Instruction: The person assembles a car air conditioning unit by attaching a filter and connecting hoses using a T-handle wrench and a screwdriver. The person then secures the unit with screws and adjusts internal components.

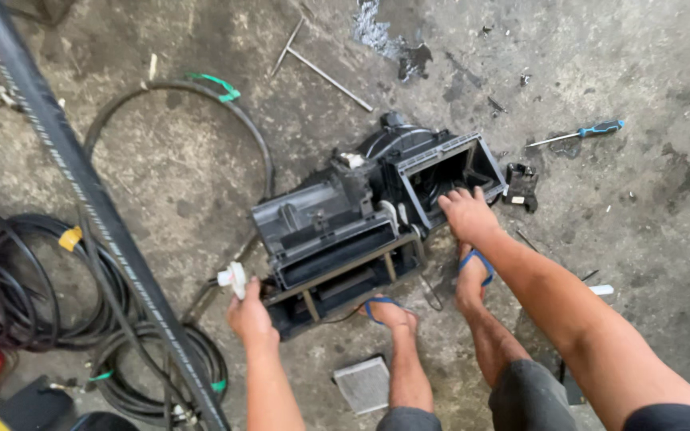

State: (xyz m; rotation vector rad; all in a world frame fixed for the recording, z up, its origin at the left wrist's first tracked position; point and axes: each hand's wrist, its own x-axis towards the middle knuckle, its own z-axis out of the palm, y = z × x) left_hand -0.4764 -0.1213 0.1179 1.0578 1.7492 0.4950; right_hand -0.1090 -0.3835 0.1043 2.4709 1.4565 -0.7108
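1. The person stands bent over a black plastic housing (373, 215) that lies on the dirty concrete floor (640, 80), with both feet in blue sandals just beside its near edge.
2. The right hand (466, 211) reaches forward with the arm nearly straight. Its fingers go over the rim of the square opening at the right end of the housing and curl on that rim.
3. The left hand (247, 313) is at the left near corner of the housing. It is closed around a small white part (233, 278), which sticks up from the fist.
4. Inside the square opening it is dark; I cannot tell what is in there.
5. The long slot on the near side of the housing shows metal bars, and behind them dark space.
6. A small grey filter (362, 384) lies on the floor near the left foot.
7. A blue-handled screwdriver (580, 132) lies well apart to the right, a T-wrench (317, 68) lies beyond the housing, and black hoses (57, 295) are coiled at the left.
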